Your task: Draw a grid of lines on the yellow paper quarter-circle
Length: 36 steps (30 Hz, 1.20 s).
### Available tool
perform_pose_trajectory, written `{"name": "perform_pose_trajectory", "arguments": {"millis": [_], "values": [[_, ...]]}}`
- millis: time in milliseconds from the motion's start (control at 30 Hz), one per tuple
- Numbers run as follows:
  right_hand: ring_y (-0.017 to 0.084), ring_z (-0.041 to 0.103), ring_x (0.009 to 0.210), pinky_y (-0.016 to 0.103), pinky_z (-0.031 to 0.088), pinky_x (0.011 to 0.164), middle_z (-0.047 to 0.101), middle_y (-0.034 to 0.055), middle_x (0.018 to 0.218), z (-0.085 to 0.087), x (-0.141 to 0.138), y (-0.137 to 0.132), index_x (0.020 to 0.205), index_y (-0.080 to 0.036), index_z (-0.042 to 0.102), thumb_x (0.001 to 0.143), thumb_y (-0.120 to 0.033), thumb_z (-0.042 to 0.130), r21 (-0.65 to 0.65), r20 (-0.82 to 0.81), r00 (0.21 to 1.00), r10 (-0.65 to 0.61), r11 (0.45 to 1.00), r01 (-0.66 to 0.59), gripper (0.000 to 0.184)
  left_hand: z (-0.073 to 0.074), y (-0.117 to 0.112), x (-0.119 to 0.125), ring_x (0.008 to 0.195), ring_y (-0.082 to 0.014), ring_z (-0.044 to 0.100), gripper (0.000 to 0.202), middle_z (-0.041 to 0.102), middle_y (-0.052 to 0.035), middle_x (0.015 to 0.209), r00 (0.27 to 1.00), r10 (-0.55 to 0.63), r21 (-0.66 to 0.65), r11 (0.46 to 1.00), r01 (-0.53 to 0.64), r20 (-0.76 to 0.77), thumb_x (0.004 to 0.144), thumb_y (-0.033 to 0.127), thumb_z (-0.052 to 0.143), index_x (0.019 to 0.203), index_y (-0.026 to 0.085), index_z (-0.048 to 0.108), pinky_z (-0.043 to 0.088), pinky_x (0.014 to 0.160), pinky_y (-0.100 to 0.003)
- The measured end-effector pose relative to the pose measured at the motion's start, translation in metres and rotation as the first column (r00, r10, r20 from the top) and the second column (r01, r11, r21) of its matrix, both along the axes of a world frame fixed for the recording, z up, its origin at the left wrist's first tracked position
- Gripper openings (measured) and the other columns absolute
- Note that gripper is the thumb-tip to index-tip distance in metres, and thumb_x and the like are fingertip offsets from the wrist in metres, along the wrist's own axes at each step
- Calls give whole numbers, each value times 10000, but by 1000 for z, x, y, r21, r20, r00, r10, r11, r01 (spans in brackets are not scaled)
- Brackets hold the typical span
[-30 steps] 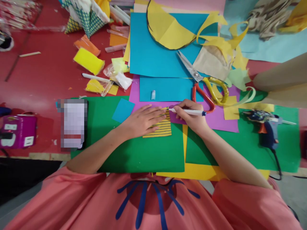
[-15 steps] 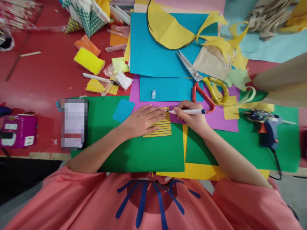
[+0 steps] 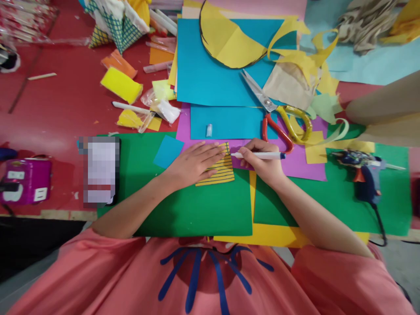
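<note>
My left hand (image 3: 193, 164) lies flat, fingers stretched out, pressing down a small yellow paper piece (image 3: 221, 173) marked with dark parallel lines. That piece rests on a green sheet (image 3: 183, 205) and a purple sheet (image 3: 295, 164). My right hand (image 3: 262, 164) is closed round a white marker pen (image 3: 262, 155), which lies almost level with its tip at the yellow piece's upper right edge. Part of the yellow piece is hidden under my left fingers.
Scissors with red and yellow handles (image 3: 278, 120) lie just beyond my right hand. A blue glue gun (image 3: 364, 175) sits at the right. A small blue square (image 3: 168, 151), large blue sheets (image 3: 213, 70), a yellow half-round (image 3: 229, 41), a phone (image 3: 100, 170) and a purple box (image 3: 24, 179) surround the work.
The pen tip has shifted slightly right and down along the yellow piece's edge. My left hand stays pressed on the paper.
</note>
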State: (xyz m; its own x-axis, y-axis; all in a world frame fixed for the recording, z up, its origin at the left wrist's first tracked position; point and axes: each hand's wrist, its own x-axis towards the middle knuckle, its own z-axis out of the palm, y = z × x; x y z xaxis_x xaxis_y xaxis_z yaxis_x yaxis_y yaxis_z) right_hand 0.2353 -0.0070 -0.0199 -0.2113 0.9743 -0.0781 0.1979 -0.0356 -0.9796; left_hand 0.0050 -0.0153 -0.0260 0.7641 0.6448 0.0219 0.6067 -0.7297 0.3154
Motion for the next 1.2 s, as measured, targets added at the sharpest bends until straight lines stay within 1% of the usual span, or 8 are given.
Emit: {"name": "perform_pose_trajectory", "arguments": {"millis": [233,400,533,867,967,1033,1133,1200], "values": [[95,534,458,224,421,453,590,-12,551,-2,-2,0,674,-172,569,819,-382,607,2,30,999,23,1000,-24,258,-1,0,0,1313,-233,406,382,448,-65,1420,999,-25,46,999,24,20,931,322,454,1295,222,514,315,1094,-438],[99,520,487,224,405,461,582,-5,557,-2,-2,1,652,-173,565,809,-377,616,32,71,997,26,999,-28,262,0,1,0,1316,-229,404,381,451,-71,1417,999,-32,45,999,31,18,927,310,465,1297,233,511,319,1092,-440],[93,490,483,223,380,457,562,-9,538,2,-3,1,608,-171,555,799,-364,615,21,92,995,40,999,-42,278,0,1,0,1318,-222,404,391,456,-66,1414,1000,-28,38,999,27,13,922,306,476,1307,245,499,317,1096,-437],[75,412,452,232,308,454,496,-32,480,11,-6,4,509,-179,480,749,-208,564,26,160,983,90,995,-96,255,-1,1,0,1304,-227,418,384,466,-74,1405,999,-39,85,996,37,29,932,320,452,1297,215,511,321,1090,-429],[71,393,446,227,304,450,483,-39,470,12,-5,4,493,-182,462,739,-196,561,29,145,982,125,991,-131,265,-1,0,-1,1322,-221,395,403,447,-72,1421,999,-38,67,997,37,24,927,343,460,1310,223,495,296,1107,-421],[72,407,438,225,318,448,498,-39,466,11,-3,4,500,-182,471,746,-207,566,1,107,985,135,991,-136,266,1,0,-1,1337,-225,375,435,420,-75,1439,999,-40,49,998,40,7,919,373,470,1326,223,477,283,1115,-419],[79,448,417,224,346,439,528,-36,459,7,1,3,543,-184,503,774,-246,577,-44,15,997,74,996,-73,251,3,0,-1,1357,-237,342,491,377,-81,1465,999,-29,30,999,29,-21,904,396,491,1360,222,434,269,1122,-433],[84,470,409,221,358,426,546,-34,465,4,3,2,574,-186,518,789,-274,588,-48,-31,999,18,999,-20,242,4,0,-1,1367,-244,323,510,365,-87,1472,1000,-12,37,999,13,-27,902,392,496,1373,214,413,260,1126,-447]]}}
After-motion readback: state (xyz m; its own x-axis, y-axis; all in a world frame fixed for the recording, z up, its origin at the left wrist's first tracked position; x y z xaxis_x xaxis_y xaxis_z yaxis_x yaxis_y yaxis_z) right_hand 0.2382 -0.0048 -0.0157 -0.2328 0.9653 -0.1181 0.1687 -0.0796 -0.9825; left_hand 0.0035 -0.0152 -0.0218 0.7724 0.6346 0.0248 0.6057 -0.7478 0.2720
